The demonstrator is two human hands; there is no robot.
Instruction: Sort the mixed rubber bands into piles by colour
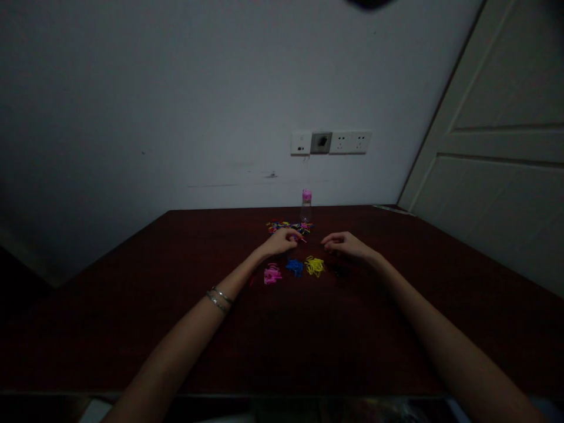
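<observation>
My left hand (pixel 282 241) is over the near edge of a mixed pile of small coloured loops (pixel 284 225), thumb and forefinger pinched on a small reddish loop (pixel 302 238). To its right, my right hand (pixel 347 244) hovers low over the table with curled fingers drawn together; anything between them is too small to make out. Nearer to me lie sorted heaps: pink loops (pixel 272 274), blue loops (pixel 295 267) and yellow loops (pixel 314 266). A faint dark heap (pixel 340 272) lies under my right wrist, and a dim red patch shows beside my left forearm.
A clear bottle with a pink cap (pixel 306 205) stands upright behind the mixed pile. The dark red table (pixel 299 341) meets a pale wall with sockets (pixel 350 142). A white panelled door (pixel 497 141) is at the right.
</observation>
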